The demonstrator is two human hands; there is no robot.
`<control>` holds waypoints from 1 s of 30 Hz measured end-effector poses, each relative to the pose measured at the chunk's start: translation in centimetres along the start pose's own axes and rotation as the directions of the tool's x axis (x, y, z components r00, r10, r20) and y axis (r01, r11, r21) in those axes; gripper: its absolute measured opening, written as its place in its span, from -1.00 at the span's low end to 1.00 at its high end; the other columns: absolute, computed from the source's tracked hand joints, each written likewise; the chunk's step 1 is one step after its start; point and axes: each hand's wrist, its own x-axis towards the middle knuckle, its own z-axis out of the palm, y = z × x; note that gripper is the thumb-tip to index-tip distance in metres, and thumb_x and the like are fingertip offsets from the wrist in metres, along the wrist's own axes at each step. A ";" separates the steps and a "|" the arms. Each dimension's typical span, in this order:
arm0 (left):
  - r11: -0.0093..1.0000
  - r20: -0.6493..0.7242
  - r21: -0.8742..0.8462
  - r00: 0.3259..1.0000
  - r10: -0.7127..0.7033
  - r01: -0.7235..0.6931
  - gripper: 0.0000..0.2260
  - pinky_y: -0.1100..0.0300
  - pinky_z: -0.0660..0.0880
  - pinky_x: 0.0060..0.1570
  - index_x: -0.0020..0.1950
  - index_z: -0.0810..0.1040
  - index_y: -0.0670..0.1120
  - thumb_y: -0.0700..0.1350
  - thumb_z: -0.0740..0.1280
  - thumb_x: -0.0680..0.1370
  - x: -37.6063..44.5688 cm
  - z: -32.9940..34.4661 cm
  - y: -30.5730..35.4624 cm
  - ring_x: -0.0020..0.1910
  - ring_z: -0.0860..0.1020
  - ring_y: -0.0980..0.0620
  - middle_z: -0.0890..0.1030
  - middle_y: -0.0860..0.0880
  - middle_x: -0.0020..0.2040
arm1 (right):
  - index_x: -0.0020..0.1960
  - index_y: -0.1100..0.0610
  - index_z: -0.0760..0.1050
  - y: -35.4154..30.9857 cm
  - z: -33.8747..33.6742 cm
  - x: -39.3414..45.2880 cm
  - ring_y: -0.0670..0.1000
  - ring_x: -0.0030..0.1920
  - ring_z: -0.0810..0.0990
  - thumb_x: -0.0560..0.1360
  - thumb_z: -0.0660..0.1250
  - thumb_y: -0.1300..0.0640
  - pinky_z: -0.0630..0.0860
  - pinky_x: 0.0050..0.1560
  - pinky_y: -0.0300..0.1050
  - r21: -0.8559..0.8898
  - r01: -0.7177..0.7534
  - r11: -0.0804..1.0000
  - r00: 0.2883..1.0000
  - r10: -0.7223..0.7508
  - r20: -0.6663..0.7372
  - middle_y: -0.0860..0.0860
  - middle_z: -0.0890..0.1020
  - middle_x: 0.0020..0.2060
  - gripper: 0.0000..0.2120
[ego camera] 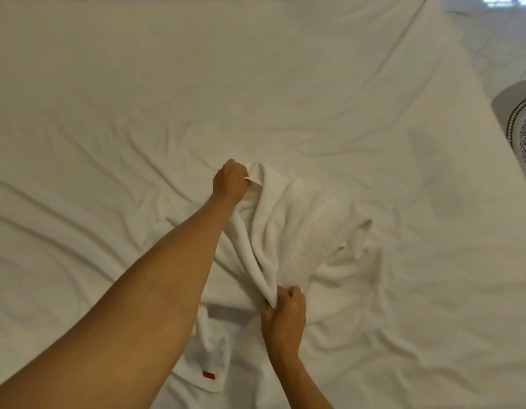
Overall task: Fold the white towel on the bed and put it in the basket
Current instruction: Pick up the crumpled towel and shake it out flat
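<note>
Left hand: the left hand (230,182) reaches out across the bed, fingers curled shut, pinching the far corner of the crumpled white terry towel (288,231).
Right hand: the right hand (284,315) sits close in, closed tight on a bunched near edge of the towel.
Towel: it runs as a raised ridge between the two hands, the rest spilling in loose folds to the right; a flat end with a small red tag (209,374) lies nearest, partly under the left forearm.
Bed: the wrinkled white bed sheet (108,113) lies under everything.
Basket: the white perforated plastic basket (521,125) stands off the bed's right side, well apart from the hands, cut off by the frame edge.
Hard to tell: white on white, the towel's right outline blurs into the sheet.
</note>
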 end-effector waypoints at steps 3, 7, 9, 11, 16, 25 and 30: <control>0.983 -0.102 -0.169 0.990 -0.095 0.077 -0.83 0.12 0.39 -0.13 0.00 0.58 -0.26 -0.32 0.21 0.53 -0.7 -3.7 0.0 -0.06 0.51 -0.19 0.49 -0.23 0.07 | -0.21 0.22 0.57 -0.6 -2.4 0.2 0.03 -0.24 0.39 0.31 0.31 0.38 0.43 -0.28 -0.08 0.013 0.094 0.995 0.990 -0.092 -0.102 0.01 0.40 -0.27 -0.87; 0.963 -0.204 -0.259 0.971 -0.128 0.072 -0.85 0.12 0.33 -0.18 -0.11 0.43 -0.18 -0.37 0.12 0.52 -2.5 -8.6 -0.8 -0.12 0.44 -0.15 0.44 -0.20 -0.03 | -0.04 0.21 0.63 -1.0 -6.6 1.5 0.19 -0.10 0.58 0.18 0.41 0.35 0.52 -0.08 -0.06 -0.204 0.213 0.956 0.958 -0.246 -0.151 0.12 0.62 -0.11 -0.65; 0.971 -0.235 -0.226 0.963 -0.129 0.075 -0.87 0.04 0.38 -0.20 0.01 0.40 -0.25 -0.36 0.09 0.54 -3.7 -10.6 -1.4 -0.09 0.49 -0.21 0.51 -0.28 -0.01 | 0.12 0.19 0.61 -1.4 -8.3 1.6 0.22 0.10 0.61 0.18 0.43 0.36 0.51 0.15 0.08 -0.347 0.279 0.896 0.931 -0.341 -0.131 0.19 0.65 0.09 -0.50; 0.987 -0.232 -0.132 0.966 -0.117 0.088 -0.82 -0.06 0.47 -0.17 0.14 0.36 -0.29 -0.36 0.08 0.56 -5.0 -12.3 -2.0 -0.12 0.50 -0.21 0.54 -0.32 0.00 | 0.20 0.19 0.57 -1.9 -9.8 1.4 0.22 0.18 0.59 0.23 0.40 0.39 0.49 0.19 0.12 -0.373 0.312 0.874 0.922 -0.374 -0.105 0.19 0.63 0.16 -0.46; 0.997 -0.202 -0.002 0.977 -0.070 0.071 -0.80 -0.07 0.48 -0.12 0.14 0.42 -0.30 -0.29 0.08 0.58 -7.5 -16.1 -4.1 -0.02 0.54 -0.31 0.54 -0.34 0.03 | 0.32 0.09 0.49 -3.8 -13.6 0.7 0.13 0.30 0.52 0.42 0.34 0.36 0.52 0.17 0.03 -0.306 0.323 0.896 0.936 -0.350 -0.036 0.09 0.55 0.29 -0.51; 0.968 -0.259 -0.240 0.956 -0.137 0.073 -0.71 -0.07 0.60 -0.15 -0.11 0.56 -0.37 -0.27 0.08 0.55 -12.7 -24.2 -4.6 -0.13 0.61 -0.28 0.63 -0.33 -0.12 | 0.31 0.05 0.50 -10.5 -23.2 2.5 0.18 0.19 0.59 0.41 0.27 0.31 0.53 0.14 0.02 -0.392 0.450 0.802 0.867 -0.498 -0.023 0.06 0.58 0.26 -0.52; 0.979 -0.397 -0.152 0.899 -0.185 0.135 -0.80 0.14 0.29 -0.35 -0.22 0.42 -0.19 -0.26 0.08 0.56 -16.1 -29.2 -3.1 -0.21 0.41 -0.14 0.49 -0.20 -0.19 | 0.28 0.06 0.52 -16.2 -28.7 3.0 0.21 0.12 0.61 0.43 0.23 0.32 0.53 0.06 0.04 -0.516 0.463 0.721 0.801 -0.589 -0.104 0.08 0.62 0.20 -0.55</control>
